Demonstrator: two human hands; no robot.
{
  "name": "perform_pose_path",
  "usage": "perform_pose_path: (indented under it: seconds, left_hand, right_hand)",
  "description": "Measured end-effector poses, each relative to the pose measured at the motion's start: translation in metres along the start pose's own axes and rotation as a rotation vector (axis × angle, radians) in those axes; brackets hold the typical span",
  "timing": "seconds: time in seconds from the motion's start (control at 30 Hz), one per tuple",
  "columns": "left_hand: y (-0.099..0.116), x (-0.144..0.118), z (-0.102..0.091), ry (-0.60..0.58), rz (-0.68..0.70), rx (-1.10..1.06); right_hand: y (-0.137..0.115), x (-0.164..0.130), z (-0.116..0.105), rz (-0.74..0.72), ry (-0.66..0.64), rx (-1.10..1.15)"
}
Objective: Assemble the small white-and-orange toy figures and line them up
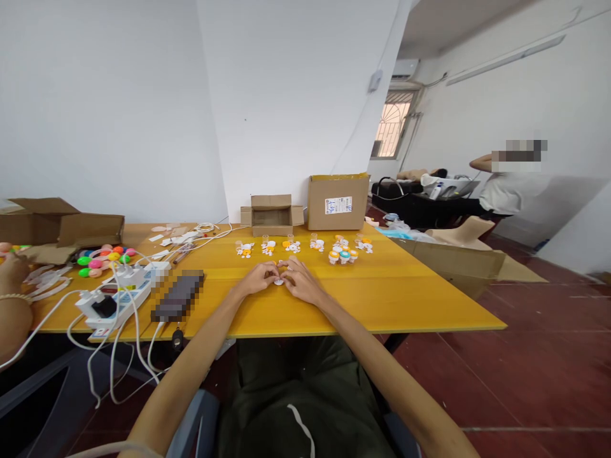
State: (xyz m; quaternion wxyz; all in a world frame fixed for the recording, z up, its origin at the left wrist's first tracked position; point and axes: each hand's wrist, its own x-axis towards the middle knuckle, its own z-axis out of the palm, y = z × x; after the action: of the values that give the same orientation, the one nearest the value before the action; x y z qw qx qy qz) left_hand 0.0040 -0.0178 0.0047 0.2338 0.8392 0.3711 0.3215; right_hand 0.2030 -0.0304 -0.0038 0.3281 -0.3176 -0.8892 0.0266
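Observation:
Near the middle of the yellow table (363,305), my left hand (260,278) and my right hand (299,280) meet with fingertips pinched together. Between them is a small white round piece (279,282), low over the tabletop; both hands' fingers touch it. Its exact kind is too small to make out. Beyond my hands, small piles of white and orange parts (268,247) lie in a row, with clear cups (314,238) among them. Several assembled pieces with orange and teal tops (344,257) stand together to the right of my right hand.
An open cardboard box (272,226) and a closed carton (338,203) stand at the back. On the left are a power strip (133,296) with cables, a phone (179,296) and colourful balls (102,259). Another person's arm (14,318) reaches in at far left; someone sits at right.

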Motion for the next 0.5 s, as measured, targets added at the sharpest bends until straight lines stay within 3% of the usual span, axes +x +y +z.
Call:
perform_pose_path:
  seconds: [0.5]
  left_hand:
    - [-0.0022,0.0011,0.0003,-0.005,0.02,-0.006]
  right_hand:
    - [-0.0051,-0.0016,-0.0041,-0.042,0.019,-0.058]
